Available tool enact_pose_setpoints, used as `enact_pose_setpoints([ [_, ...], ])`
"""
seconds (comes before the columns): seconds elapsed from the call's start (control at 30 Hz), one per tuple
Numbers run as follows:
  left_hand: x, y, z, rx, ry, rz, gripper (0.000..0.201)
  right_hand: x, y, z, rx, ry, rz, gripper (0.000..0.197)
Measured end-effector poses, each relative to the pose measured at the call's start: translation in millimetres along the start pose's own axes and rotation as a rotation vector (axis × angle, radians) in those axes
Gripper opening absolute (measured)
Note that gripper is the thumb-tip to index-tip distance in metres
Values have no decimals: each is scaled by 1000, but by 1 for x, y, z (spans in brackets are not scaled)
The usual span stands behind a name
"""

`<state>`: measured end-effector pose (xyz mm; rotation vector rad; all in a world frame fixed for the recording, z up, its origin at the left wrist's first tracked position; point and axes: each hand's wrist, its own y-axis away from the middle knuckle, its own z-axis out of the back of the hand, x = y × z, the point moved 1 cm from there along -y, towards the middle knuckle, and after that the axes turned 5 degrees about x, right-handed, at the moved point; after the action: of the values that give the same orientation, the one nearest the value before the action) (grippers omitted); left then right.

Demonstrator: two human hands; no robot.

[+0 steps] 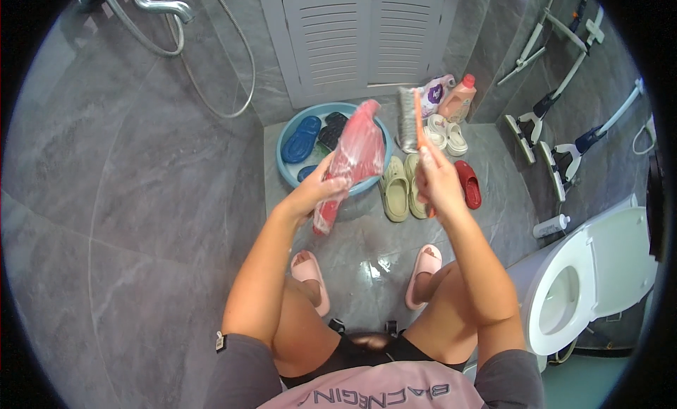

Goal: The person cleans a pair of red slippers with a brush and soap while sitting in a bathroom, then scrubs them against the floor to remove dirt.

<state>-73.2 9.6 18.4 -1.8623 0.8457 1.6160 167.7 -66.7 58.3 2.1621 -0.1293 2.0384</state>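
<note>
Pink-fronted shirt [374, 389] with grey sleeves [236, 374] fills the near edge of view, above a wet grey tiled floor [381, 241]. Toward that floor's far edge stands a light-blue basin [364, 186] holding blue slippers [302, 139], with pale green clogs [397, 192] just beside its right rim. Over the basin's near right rim, the left hand [319, 192] grips a red clog [360, 151], which, blurred, looks coated in white suds. Right of it, the right hand [438, 178] is clenched round an orange-handled brush [408, 120], bristles turned left, apart from the clog.

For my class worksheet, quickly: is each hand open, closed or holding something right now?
Left hand: closed, holding a foam-covered red shoe.
Right hand: closed, holding an orange-handled brush.
</note>
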Motion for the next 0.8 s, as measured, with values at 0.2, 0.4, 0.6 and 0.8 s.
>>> enact_pose_setpoints([
  [0.2, 18, -18, -13, -322, 413, -75, 63, -33, 3, -32, 210, 35, 83, 45],
  [0.4, 5, -15, -22, -337, 680, 42, 66, -37, 3, -38, 143, 309, 416, 48],
  [0.6, -17, -4, 6, -522, 620, 169, 47, -6, 23, -29, 267, 1103, 888, 54],
  [0.8, -14, -17, -17, -399, 511, 191, 44, 12, -28, 10, -95, 1228, 723, 55],
])
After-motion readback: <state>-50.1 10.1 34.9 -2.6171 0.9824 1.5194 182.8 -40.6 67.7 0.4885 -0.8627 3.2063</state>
